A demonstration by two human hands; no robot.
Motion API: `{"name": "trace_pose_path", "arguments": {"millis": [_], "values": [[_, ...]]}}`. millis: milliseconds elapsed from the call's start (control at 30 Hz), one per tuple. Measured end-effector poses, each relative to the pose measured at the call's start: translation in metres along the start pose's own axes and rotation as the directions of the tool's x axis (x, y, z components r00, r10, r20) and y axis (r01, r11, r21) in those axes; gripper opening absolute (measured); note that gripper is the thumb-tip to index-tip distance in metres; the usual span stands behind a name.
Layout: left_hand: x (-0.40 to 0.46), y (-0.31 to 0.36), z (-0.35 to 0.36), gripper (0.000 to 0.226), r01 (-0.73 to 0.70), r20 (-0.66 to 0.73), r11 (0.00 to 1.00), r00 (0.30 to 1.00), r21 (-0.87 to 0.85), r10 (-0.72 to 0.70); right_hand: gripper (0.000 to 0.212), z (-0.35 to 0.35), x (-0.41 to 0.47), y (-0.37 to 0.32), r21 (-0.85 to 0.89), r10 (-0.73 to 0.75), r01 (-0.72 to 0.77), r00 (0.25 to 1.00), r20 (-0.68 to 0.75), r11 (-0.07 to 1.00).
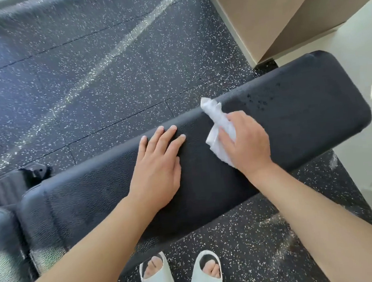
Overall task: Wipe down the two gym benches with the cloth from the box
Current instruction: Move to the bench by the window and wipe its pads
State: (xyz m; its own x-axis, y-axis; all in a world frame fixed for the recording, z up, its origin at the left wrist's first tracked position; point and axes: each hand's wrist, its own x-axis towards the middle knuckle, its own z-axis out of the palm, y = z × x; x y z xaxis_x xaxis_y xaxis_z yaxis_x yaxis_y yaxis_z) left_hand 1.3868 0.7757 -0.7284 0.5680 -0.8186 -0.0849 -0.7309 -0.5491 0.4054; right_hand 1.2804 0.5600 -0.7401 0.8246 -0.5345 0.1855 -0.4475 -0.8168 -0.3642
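Our left hand (158,165) lies flat on the black bench (301,108), fingers straight, its grip loose and holding nothing. Our right hand (246,142) has its grip curled round the white cloth (217,120), pressing it on the bench beside the left hand.

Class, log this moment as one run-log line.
left hand: flat on bench | right hand: wiping with cloth
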Motion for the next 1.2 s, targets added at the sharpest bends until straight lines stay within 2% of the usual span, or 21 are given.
{"name": "trace_pose_path", "arguments": {"millis": [67, 133, 200, 233, 267, 367, 400, 467, 533, 567, 600, 633, 700, 733, 800, 867, 933, 1000, 1100, 1133, 1200], "values": [[-0.006, -0.011, -0.011, 0.059, -0.012, 0.033, 1.000, 0.999, -0.006, 0.012, 0.017, 0.011, 0.009, -0.018, -0.035, 0.165, -0.166, 0.986, -0.027, 0.986], [-0.019, -0.028, -0.025, 0.059, 0.104, -0.001, 0.993, 0.995, -0.062, -0.104, 0.018, 0.024, 0.009, -0.052, -0.073, 0.221, -0.224, 0.974, -0.048, 0.972], [-0.040, -0.051, -0.036, 0.054, 0.192, -0.014, 0.979, 0.981, -0.070, -0.194, 0.047, 0.042, -0.001, -0.104, -0.151, 0.120, -0.117, 0.993, 0.011, 0.982], [-0.051, -0.060, -0.039, 0.053, 0.195, -0.014, 0.980, 0.981, -0.047, -0.195, 0.058, 0.050, -0.011, -0.133, -0.132, 0.052, -0.049, 0.998, 0.020, 0.990], [-0.061, -0.069, -0.041, 0.054, 0.188, -0.009, 0.982, 0.982, -0.030, -0.188, 0.057, 0.056, -0.022, -0.160, -0.046, -0.009, 0.009, 1.000, 0.009, 0.999], [-0.083, -0.080, -0.040, 0.055, 0.196, -0.021, 0.980, 0.980, -0.033, -0.197, 0.028, 0.068, -0.051, -0.196, 0.136, -0.110, 0.110, 0.994, -0.006, 0.985], [-0.086, -0.078, -0.038, 0.055, 0.211, -0.026, 0.977, 0.977, -0.033, -0.212, 0.025, 0.067, -0.054, -0.193, 0.140, -0.153, 0.149, 0.988, 0.017, 0.979], [-0.086, -0.071, -0.037, 0.056, 0.249, -0.038, 0.968, 0.967, -0.035, -0.251, 0.024, 0.062, -0.049, -0.171, 0.099, -0.357, 0.352, 0.933, 0.040, 0.931], [-0.081, -0.064, -0.037, 0.056, 0.286, -0.052, 0.957, 0.956, -0.039, -0.288, 0.032, 0.050, -0.026, -0.131, -0.063, -0.491, 0.500, 0.863, 0.119, 0.864], [-0.078, -0.061, -0.037, 0.056, 0.303, -0.056, 0.952, 0.951, -0.043, -0.305, 0.036, 0.045, -0.011, -0.106, -0.141, -0.437, 0.457, 0.887, 0.151, 0.878], [-0.077, -0.059, -0.036, 0.056, 0.320, -0.059, 0.946, 0.945, -0.052, -0.323, 0.034, 0.039, 0.006, -0.083, -0.176, -0.309, 0.337, 0.936, 0.166, 0.925], [-0.076, -0.057, -0.036, 0.055, 0.336, -0.061, 0.940, 0.939, -0.064, -0.339, 0.027, 0.033, 0.020, -0.068, -0.129, -0.147, 0.163, 0.982, 0.120, 0.978], [-0.077, -0.058, -0.035, 0.054, 0.347, -0.065, 0.934, 0.934, -0.084, -0.353, 0.017, 0.030, 0.034, -0.068, -0.010, 0.110, -0.110, 0.994, 0.016, 0.994], [-0.077, -0.058, -0.035, 0.054, 0.347, -0.062, 0.933, 0.933, -0.095, -0.354, 0.018, 0.035, 0.030, -0.082, -0.013, 0.162, -0.163, 0.987, -0.008, 0.987], [-0.078, -0.059, -0.036, 0.053, 0.360, -0.055, 0.925, 0.928, -0.120, -0.368, 0.018, 0.051, 0.005, -0.125, 0.032, 0.067, -0.067, 0.998, -0.006, 0.997], [-0.078, -0.057, -0.039, 0.054, 0.387, -0.043, 0.909, 0.916, -0.152, -0.398, 0.016, 0.063, -0.039, -0.168, 0.121, -0.150, 0.149, 0.989, 0.006, 0.982], [-0.077, -0.053, -0.042, 0.058, 0.405, -0.025, 0.900, 0.910, -0.165, -0.414, 0.015, 0.064, -0.072, -0.187, 0.215, -0.285, 0.277, 0.958, 0.010, 0.937], [-0.075, -0.046, -0.042, 0.055, 0.417, -0.023, 0.899, 0.906, -0.136, -0.424, 0.019, 0.062, -0.079, -0.174, 0.265, -0.381, 0.368, 0.924, 0.001, 0.892], [-0.067, -0.031, -0.037, 0.048, 0.476, -0.052, 0.873, 0.874, -0.108, -0.483, 0.011, 0.046, -0.060, -0.117, 0.182, -0.538, 0.521, 0.841, 0.055, 0.834], [-0.062, -0.024, -0.036, 0.050, 0.489, -0.062, 0.866, 0.866, -0.100, -0.496, 0.010, 0.041, -0.048, -0.094, 0.146, -0.553, 0.540, 0.830, 0.072, 0.829], [-0.049, -0.007, -0.030, 0.050, 0.481, -0.068, 0.873, 0.871, -0.086, -0.487, 0.010, 0.028, -0.015, -0.052, 0.065, -0.515, 0.512, 0.855, 0.060, 0.857]]}}
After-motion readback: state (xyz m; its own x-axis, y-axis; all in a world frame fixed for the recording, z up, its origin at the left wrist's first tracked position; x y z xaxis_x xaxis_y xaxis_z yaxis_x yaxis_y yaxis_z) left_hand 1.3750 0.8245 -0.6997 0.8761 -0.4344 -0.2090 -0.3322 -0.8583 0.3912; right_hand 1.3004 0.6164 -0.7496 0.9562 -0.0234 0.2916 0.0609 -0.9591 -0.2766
